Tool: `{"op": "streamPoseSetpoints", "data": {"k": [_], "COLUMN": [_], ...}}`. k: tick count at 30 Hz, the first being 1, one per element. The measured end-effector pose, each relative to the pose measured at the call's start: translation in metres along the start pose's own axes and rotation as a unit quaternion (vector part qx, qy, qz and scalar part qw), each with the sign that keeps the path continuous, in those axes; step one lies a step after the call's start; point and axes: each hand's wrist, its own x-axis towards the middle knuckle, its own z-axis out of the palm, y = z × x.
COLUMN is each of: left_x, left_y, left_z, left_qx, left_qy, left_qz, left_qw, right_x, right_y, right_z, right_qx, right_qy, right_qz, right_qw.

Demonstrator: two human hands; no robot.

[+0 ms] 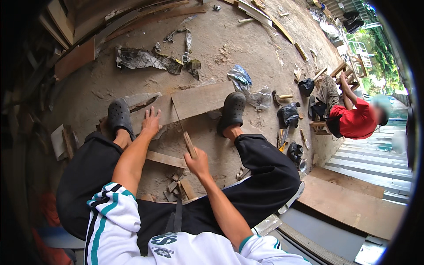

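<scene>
A wide wooden board [204,98] lies across the floor in front of me, with a dark clog [119,115] at its left part and another clog [232,109] at its right end. My left hand [151,123] presses on the board with fingers spread, holding nothing. In my right hand [198,163] is the wooden handle of a handsaw [189,144], fingers wrapped round it. The thin blade runs up and away to the board's far edge, along a line across the wood to the right of my left hand. How deep the blade sits cannot be made out.
Crumpled paper [148,59] and plastic wrap [240,78] litter the dirt floor. A hammer [282,97] and black bags [288,115] lie to the right. Beyond, another person in a red shirt [357,117] handles wooden pieces. Wood offcuts [181,190] lie between my legs.
</scene>
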Motion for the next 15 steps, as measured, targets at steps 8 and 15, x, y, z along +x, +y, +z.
{"op": "streamPoseSetpoints", "data": {"k": [8,15], "left_x": [-0.026,-0.031], "left_y": [0.018,0.024], "left_z": [0.000,-0.005], "left_qx": [0.015,0.000], "left_qy": [-0.065,-0.075], "left_qz": [-0.011,-0.025], "left_qw": [0.998,0.997], "right_x": [0.028,-0.089], "right_y": [-0.009,-0.061], "right_z": [-0.004,-0.089], "right_qx": [0.007,-0.005], "right_qy": [0.000,-0.057], "right_qz": [0.017,0.129], "right_qw": [1.000,0.990]}}
